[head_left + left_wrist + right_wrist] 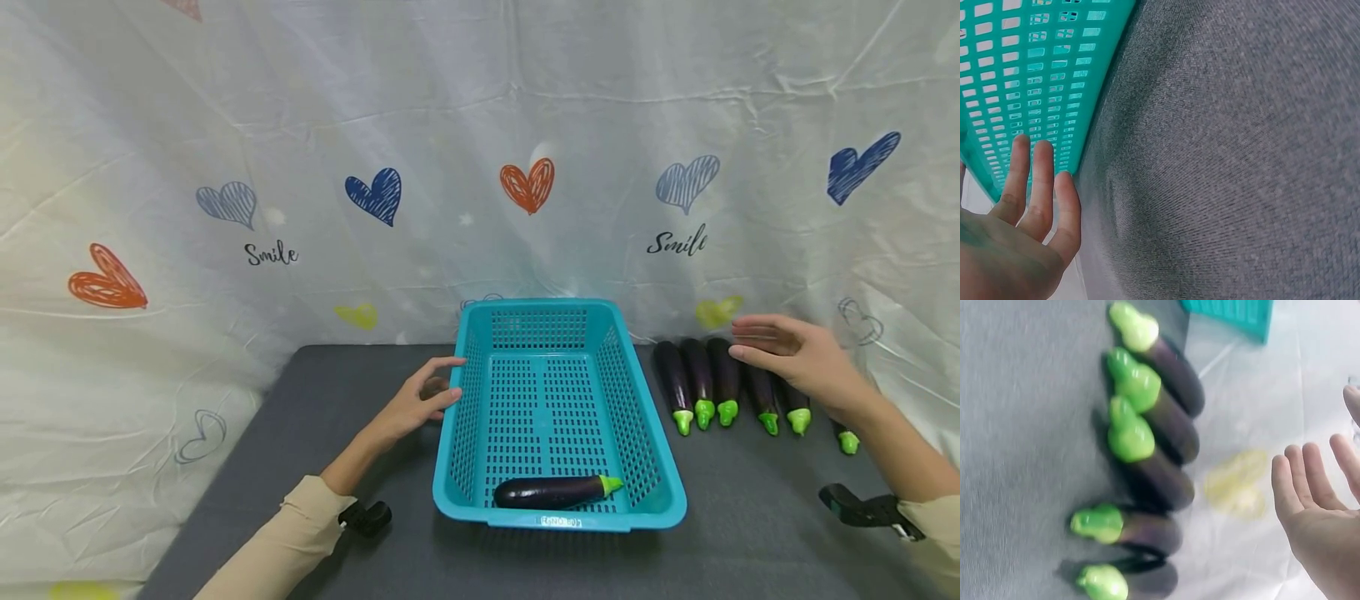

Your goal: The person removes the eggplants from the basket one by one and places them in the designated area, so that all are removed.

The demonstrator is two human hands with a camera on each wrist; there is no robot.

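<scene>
A blue-green plastic basket (648, 417) stands in the middle of the table with one dark purple eggplant (543, 493) lying crosswise at its near end. My left hand (420, 393) is at the basket's left rim, its index finger and thumb at the edge. In the left wrist view, the other fingers (1042, 187) stretch loosely beside the perforated wall. Over the row of eggplants (697, 375) on the right hovers my right hand (802, 358), fingers extended and nothing in them. The right wrist view shows that hand (1316, 512) apart from the eggplants (1169, 419).
The eggplants lie side by side, green stems toward me; the rightmost eggplant (847, 440) is partly hidden by my right forearm. A dark grey cloth (360, 383) covers the table. Behind it hangs a white curtain (450, 108) printed with hearts.
</scene>
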